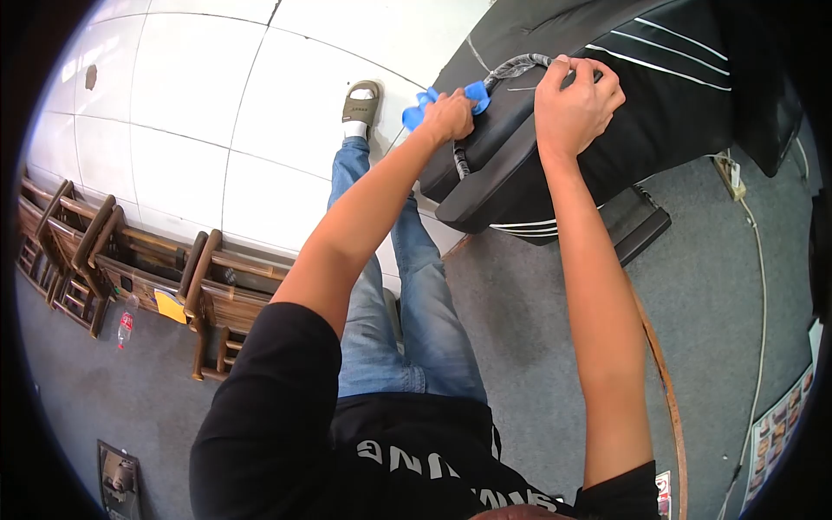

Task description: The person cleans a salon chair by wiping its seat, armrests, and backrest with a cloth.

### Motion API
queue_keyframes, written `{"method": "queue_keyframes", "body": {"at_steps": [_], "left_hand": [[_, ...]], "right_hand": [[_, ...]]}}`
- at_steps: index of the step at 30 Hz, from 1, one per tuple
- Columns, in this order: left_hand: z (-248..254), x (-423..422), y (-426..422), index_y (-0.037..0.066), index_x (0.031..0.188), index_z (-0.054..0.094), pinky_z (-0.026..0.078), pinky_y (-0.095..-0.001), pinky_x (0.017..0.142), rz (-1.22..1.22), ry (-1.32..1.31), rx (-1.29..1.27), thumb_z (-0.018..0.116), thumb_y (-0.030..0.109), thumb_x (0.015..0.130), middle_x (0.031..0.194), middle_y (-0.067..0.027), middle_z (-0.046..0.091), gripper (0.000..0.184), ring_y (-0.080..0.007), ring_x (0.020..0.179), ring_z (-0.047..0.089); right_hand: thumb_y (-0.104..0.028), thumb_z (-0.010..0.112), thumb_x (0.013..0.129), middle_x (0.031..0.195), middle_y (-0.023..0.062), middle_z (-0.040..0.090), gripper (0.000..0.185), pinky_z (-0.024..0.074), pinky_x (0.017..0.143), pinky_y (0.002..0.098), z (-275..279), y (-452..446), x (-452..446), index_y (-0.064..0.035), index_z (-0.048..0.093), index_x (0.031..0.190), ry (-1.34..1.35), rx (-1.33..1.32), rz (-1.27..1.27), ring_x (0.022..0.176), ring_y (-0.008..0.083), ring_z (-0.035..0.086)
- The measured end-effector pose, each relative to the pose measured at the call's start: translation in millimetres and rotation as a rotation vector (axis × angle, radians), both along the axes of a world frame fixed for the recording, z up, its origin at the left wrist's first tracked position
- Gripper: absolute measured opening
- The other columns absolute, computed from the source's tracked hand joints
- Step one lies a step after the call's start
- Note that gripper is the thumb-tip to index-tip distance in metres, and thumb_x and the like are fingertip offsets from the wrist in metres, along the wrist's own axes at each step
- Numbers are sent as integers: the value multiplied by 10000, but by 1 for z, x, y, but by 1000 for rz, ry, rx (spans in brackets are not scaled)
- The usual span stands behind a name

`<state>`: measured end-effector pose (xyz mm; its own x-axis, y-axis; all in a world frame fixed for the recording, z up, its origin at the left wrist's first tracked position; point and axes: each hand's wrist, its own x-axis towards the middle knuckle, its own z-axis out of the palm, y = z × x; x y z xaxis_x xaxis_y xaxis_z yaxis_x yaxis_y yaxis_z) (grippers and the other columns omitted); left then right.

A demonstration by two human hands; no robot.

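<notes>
A black padded chair (pixel 646 113) with white stripes stands at the upper right, its armrest (pixel 500 169) angled toward me. A dark cord in a clear wrapping (pixel 518 66) curves over the armrest. My left hand (pixel 451 116) is closed on a blue cloth (pixel 418 111), pressing it against the armrest side by the cord. Beyond it, my right hand (pixel 579 95) has its fingers curled together at the cord's far end, on the chair's edge; what they pinch is hidden.
Brown wooden chairs (pixel 147 251) line the left side, with a plastic bottle (pixel 126 325) and a yellow item (pixel 171 306) near them. A white cable (pixel 763 286) runs along the grey floor at right. A slippered foot (pixel 360 104) rests on white tiles.
</notes>
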<state>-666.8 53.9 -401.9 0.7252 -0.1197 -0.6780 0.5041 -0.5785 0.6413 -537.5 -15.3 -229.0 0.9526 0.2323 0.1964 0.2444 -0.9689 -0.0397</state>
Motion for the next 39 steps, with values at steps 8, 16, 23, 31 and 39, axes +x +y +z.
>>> {"method": "queue_keyframes", "body": {"at_steps": [8,16,23,31,39], "left_hand": [[38,-57,7,50,1212,712,535,-496,933,-125,-93,-74,605,186,871,1101,-207,702,383,-397,1056,665],[56,-38,9,33,1168,728,523,-475,967,565,293,-303,553,361,920,1118,-263,723,447,-422,1055,694],[17,47,-39,13,1146,674,464,-476,963,926,-115,-368,549,317,1007,1076,-254,677,356,-428,1094,609],[17,30,-46,30,1125,625,498,-529,935,730,-396,-221,565,237,1010,1146,-234,621,244,-463,1082,612],[42,-42,-34,12,1158,605,499,-534,913,605,-208,-205,561,164,1002,1150,-256,598,222,-482,1027,606]], "right_hand": [[-290,633,937,1182,91,604,227,514,800,479,1,1,0,-104,751,883,14,-14,-4,1144,333,524],[-276,650,925,1187,86,602,199,518,794,474,-1,-1,1,-110,752,884,13,-4,1,1141,334,527],[-279,655,919,1163,87,608,197,520,789,473,-1,-2,1,-110,749,880,-4,4,13,1131,335,534],[-287,644,928,1166,91,605,205,514,798,480,-1,-2,0,-115,745,879,-10,-14,17,1139,337,529],[-283,647,923,1154,89,605,193,516,789,475,1,1,0,-126,746,873,-4,3,6,1132,335,534]]}}
